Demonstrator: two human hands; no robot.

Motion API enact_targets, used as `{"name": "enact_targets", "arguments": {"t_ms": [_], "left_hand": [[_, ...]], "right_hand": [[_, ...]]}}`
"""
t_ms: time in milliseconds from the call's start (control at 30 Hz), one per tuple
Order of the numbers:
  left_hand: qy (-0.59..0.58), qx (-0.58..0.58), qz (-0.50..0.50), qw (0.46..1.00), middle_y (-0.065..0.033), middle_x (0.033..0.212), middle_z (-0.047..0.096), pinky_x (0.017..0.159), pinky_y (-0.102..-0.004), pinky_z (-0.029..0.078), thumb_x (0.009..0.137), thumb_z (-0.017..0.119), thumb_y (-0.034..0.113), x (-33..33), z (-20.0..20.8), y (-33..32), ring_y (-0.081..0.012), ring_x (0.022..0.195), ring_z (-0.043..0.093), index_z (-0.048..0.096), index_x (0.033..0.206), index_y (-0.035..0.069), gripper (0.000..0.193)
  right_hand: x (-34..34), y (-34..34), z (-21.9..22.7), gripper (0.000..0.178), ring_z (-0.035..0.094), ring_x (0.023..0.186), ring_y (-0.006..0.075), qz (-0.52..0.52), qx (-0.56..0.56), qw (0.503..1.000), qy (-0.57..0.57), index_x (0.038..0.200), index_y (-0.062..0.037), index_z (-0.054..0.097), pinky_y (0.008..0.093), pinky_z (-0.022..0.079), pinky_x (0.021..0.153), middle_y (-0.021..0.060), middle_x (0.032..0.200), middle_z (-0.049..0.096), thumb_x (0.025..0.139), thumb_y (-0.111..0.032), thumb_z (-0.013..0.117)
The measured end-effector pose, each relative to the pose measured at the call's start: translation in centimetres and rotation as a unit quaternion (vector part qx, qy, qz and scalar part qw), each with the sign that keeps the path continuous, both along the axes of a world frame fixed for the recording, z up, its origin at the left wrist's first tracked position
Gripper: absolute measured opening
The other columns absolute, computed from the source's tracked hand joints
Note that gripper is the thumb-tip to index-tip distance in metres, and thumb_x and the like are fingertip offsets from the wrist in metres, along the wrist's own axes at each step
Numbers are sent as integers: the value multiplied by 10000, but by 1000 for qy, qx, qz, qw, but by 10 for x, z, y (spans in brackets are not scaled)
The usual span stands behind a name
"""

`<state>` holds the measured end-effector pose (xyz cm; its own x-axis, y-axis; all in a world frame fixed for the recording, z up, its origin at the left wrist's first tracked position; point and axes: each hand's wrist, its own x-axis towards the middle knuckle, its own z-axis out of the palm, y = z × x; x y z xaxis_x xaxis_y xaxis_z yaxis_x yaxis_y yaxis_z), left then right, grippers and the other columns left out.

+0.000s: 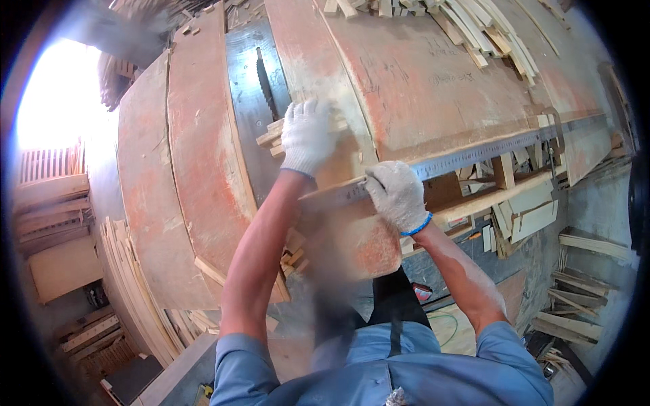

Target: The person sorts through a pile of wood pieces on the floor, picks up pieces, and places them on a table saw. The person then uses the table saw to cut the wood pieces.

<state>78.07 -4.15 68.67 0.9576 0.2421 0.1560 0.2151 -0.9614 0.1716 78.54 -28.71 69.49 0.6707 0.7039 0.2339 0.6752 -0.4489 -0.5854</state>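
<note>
My left hand (308, 137), in a white knit glove, lies over several short wood blocks (272, 139) on the saw table, its fingers closed over them. Just beyond it a toothed circular saw blade (264, 82) stands up through a slot in the metal plate (245, 51). At the table's near edge my right hand (397, 196), gloved with a blue cuff, is curled down over the ruled metal strip (467, 154). Its fingertips are partly hidden, and whatever they hold cannot be made out.
Cut wood strips (474, 30) lie piled at the far right of the table. A clamp (557, 139) grips the strip's right end. Offcuts (294, 254) fill a gap below the near edge. Long boards (135, 271) lean along the left side. A grey blur crosses the area before my legs.
</note>
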Motion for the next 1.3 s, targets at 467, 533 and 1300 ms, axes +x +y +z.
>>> {"name": "enact_targets", "arguments": {"t_ms": [467,533,1300], "left_hand": [[20,-39,2,999,-163,1421,592,1224,-523,369,754,879,208,33,-21,16,-410,1369,519,542,1490,93,817],[15,-30,-13,999,-164,1425,591,1222,-518,372,752,881,211,33,-20,18,-411,1367,519,540,1494,88,826],[-44,-5,20,999,-107,1328,627,1178,-477,393,820,755,258,38,-36,25,-329,1294,564,598,1349,113,571]], "right_hand": [[38,3,-15,149,707,802,315,68,75,995,-14,921,-120,764,434,572,696,82,877,731,810,-187,837],[39,1,-16,148,707,799,315,75,79,994,-8,917,-118,764,433,571,699,82,879,733,809,-187,838],[123,109,-24,298,688,1117,348,17,143,990,-2,1268,-19,684,422,550,977,192,1216,707,993,-132,702]]}}
